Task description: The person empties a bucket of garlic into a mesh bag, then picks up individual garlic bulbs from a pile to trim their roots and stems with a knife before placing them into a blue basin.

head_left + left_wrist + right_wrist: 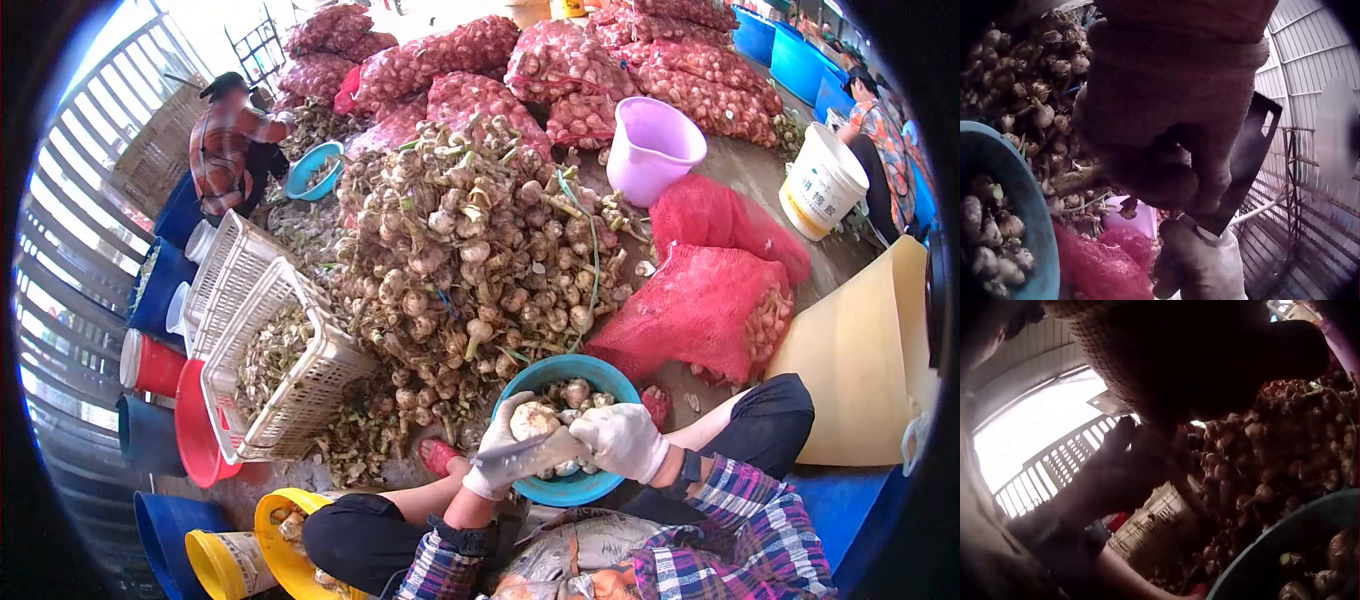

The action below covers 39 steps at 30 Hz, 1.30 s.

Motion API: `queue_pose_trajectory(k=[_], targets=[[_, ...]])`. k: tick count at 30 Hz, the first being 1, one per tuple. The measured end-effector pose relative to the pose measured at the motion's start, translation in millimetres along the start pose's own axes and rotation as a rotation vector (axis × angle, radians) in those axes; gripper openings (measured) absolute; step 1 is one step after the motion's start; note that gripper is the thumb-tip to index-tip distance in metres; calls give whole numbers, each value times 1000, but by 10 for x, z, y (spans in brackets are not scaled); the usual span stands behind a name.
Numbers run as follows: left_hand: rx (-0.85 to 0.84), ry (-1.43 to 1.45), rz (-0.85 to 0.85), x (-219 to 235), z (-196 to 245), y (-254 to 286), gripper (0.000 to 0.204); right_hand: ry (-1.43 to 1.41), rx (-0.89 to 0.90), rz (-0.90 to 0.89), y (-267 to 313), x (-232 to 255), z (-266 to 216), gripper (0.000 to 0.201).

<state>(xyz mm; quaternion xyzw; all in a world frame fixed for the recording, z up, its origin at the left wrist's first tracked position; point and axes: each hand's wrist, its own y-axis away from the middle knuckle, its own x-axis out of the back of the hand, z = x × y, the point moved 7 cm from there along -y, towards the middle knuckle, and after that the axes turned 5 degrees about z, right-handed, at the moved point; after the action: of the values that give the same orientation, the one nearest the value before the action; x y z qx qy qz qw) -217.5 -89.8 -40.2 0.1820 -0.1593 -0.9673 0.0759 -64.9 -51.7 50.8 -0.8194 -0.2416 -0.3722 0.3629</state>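
Both hands wear whitish gloves and meet over a blue-green basin (628, 480) at the person's lap. My left hand (496, 438) grips a pale garlic bulb (535, 419). The handle of a broad-bladed knife (530, 457) is in the fist of my right hand (622, 441); its blade points left, across the left palm and just below the bulb. In the left wrist view, the dark blade (1249, 159) shows a slot near its corner. Several garlic bulbs (575, 392) lie in the basin under the hands. Both wrist views are dark around the fingers.
A large heap of garlic (450, 270) with stalks rises ahead. White crates (300, 350) and a yellow bucket (290, 510) stand at left. Red mesh sacks (690, 310), a purple bucket (650, 150) and a tan sheet (850, 350) are at right. Two people sit farther off.
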Motion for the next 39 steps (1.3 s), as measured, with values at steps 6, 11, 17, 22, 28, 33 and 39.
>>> queue_pose_trajectory(k=[6,11,17,22,28,33,39], targets=[[-63,-426,8,136,22,-14,54,61,16,-46,5,-107,18,3],[-617,-901,-141,-200,514,181,59,151,-4,47,67,-234,378,4],[15,-86,-51,-115,655,152,66,159,-438,104,-51,75,911,20],[-679,-1109,-155,-482,834,173,40,-155,-337,-53,-245,21,458,20],[-881,-1372,-253,-679,985,332,33,29,-610,-230,101,-116,1212,15],[-373,-1091,-103,358,171,-520,49,-25,-676,-93,123,26,1166,25],[410,-1059,948,3300,-473,-651,43,-75,-658,-139,93,-194,1152,24]])
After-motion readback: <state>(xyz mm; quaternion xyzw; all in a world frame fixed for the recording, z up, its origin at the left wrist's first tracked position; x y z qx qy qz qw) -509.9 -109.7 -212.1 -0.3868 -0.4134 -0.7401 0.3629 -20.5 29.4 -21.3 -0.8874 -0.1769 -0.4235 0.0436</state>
